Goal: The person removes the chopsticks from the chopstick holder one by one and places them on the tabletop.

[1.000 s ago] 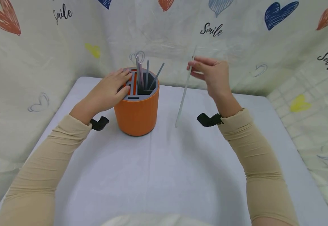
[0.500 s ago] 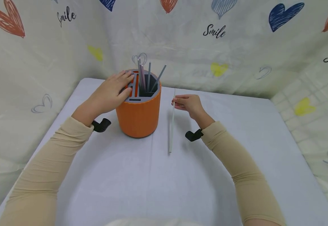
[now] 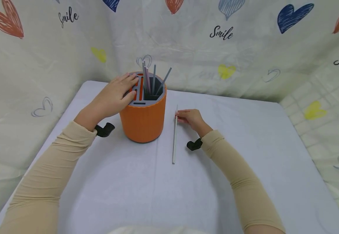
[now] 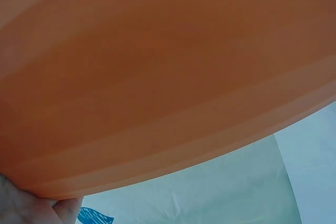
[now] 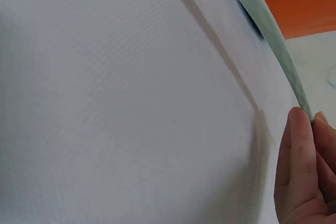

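An orange round desk organizer [image 3: 141,125] with a grey slotted top stands at the back of the table. My left hand [image 3: 109,96] rests on the left part of its top, fingers lying fairly straight over the slots. In the left wrist view, the organizer's orange wall [image 4: 173,87] fills most of the picture. To its right, my right hand [image 3: 190,117] pinches a thin pale green straw-like stick [image 3: 174,143] near its far end. The near end points toward me, low over the table. In the right wrist view, fingertips meet around the stick [image 5: 275,40], whose shadow falls beside it.
Several thin sticks [image 3: 154,76], grey and pinkish, stand in the organizer's large compartment. A white cloth covers the table [image 3: 122,188]. Behind it hangs a pale curtain [image 3: 187,39] printed with hearts and "Smile".
My right hand has come down and left with the stick, from raised at the back right to low over the table beside the organizer. My left hand stays on the organizer.
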Demonstrator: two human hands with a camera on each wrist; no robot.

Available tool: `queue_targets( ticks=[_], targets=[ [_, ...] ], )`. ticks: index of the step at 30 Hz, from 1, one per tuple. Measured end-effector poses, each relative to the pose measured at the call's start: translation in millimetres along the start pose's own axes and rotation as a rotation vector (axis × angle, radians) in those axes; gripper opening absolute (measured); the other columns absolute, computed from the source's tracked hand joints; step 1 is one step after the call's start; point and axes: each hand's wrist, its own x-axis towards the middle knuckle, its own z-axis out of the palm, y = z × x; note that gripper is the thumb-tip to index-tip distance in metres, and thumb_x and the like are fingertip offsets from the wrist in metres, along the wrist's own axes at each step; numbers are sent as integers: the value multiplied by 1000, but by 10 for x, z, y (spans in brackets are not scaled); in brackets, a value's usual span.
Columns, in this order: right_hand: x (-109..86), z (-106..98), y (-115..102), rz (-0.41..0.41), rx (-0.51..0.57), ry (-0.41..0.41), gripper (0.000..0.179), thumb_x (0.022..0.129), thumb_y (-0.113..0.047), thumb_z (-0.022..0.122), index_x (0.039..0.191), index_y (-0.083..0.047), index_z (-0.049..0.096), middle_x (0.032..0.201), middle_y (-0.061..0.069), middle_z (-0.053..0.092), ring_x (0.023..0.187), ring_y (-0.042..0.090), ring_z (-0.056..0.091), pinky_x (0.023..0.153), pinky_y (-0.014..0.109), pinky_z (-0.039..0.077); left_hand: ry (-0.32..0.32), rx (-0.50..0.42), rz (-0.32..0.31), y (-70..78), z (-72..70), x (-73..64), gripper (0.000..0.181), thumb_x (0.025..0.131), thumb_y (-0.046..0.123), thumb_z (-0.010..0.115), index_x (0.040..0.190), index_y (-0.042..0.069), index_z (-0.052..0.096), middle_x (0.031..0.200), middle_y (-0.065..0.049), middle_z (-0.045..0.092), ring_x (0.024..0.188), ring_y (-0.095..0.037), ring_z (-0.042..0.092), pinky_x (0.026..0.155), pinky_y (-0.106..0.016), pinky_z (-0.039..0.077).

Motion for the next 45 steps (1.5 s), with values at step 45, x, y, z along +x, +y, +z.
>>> queue_targets(
  ticks=[45],
  targets=[
    [-1057, 501, -1116, -704, 29, -171, 30, 74, -9, 77, 102, -1, 71, 89, 4, 71, 94, 18, 67, 91, 29, 52, 0, -18, 0, -22, 1, 5, 55, 99, 35, 26, 148, 12, 23, 156, -4, 16, 145, -24, 7, 118, -44, 7]
  ],
)
